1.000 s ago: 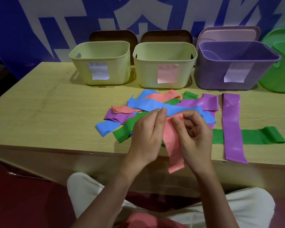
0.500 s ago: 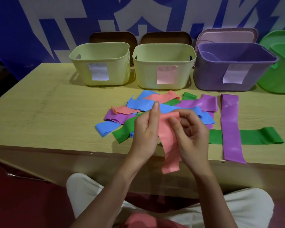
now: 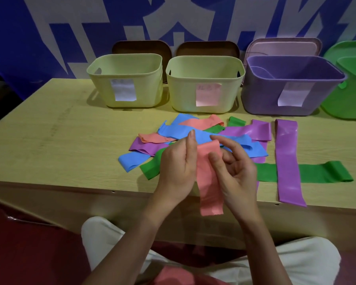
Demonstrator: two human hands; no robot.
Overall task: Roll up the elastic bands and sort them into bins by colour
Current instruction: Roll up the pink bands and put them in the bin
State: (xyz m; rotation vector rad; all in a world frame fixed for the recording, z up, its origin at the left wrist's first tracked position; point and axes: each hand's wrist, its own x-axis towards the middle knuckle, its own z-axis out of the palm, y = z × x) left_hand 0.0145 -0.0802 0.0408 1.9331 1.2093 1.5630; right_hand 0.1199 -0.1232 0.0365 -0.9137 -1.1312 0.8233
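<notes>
Looking down past our own arms, we see both hands working one salmon-pink band (image 3: pixel 209 182) just above the near edge of the bench (image 3: pixel 49 140). Our left hand (image 3: pixel 178 167) grips the band's left side, fingers curled round it with the forefinger standing straight up. Our right hand (image 3: pixel 234 171) pinches the top of the band, thumb pressed on the front face and fingers bent behind. The upper end sits folded over between the two hands, and the tail hangs free, dropping below the bench edge.

Behind the hands, farther in on the bench, lies the loose heap of bands (image 3: pixel 203 134), blue, pink, purple and green strips overlapping one another. To the right of that heap a long purple band (image 3: pixel 288 161) lies flat, running from the middle of the bench out over its near edge, and it crosses on top of a green band (image 3: pixel 321 171) stretched sideways.

Along the far edge of the bench stand the bins in a row: a pale yellow bin (image 3: pixel 127 79) on the left, a second yellow bin (image 3: pixel 203 83) beside it, then a purple bin (image 3: pixel 292 85), and a green bin (image 3: pixel 349 89) partly cut off at the right. The first three each carry a paper label on the front; we cannot read the writing.
</notes>
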